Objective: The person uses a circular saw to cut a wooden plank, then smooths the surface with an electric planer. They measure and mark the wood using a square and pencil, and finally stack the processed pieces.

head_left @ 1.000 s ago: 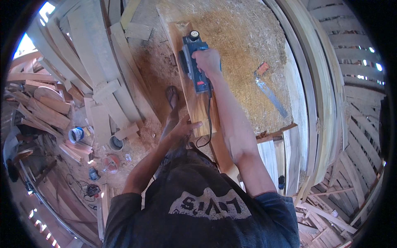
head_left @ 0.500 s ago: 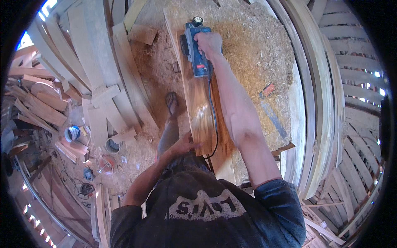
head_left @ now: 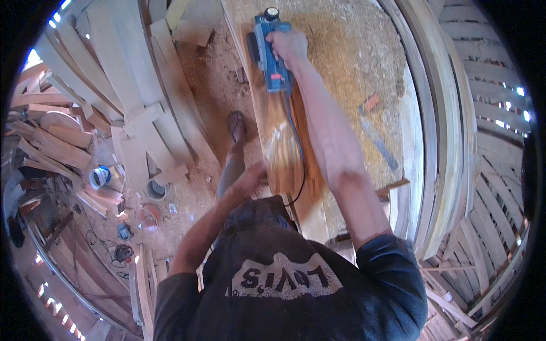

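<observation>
My right hand point(head_left: 290, 46) is wrapped round the handle of a blue electric planer point(head_left: 273, 68), which sits on the far part of a wooden plank point(head_left: 284, 150). From the planer's rear, a dark cord point(head_left: 299, 145) runs back over the plank toward my body. At the plank's near left edge is my left hand point(head_left: 253, 179), its fingers bent against that edge and slightly blurred. The plank lies lengthwise away from me on a bench point(head_left: 352, 68) strewn with shavings.
A flat metal-bladed tool with an orange handle point(head_left: 371, 103) lies on the bench to the right. Long boards point(head_left: 441, 142) line the right side. Stacked planks point(head_left: 122, 74), a bucket point(head_left: 99, 177) and a corded power tool point(head_left: 122, 254) are at the left. My sandalled foot point(head_left: 236, 125) stands beside the bench.
The view has shifted, so the bench and plank appear higher. The planer keeps nearly the same spot on the plank, my right hand still on it. My left hand stays by the near edge.
</observation>
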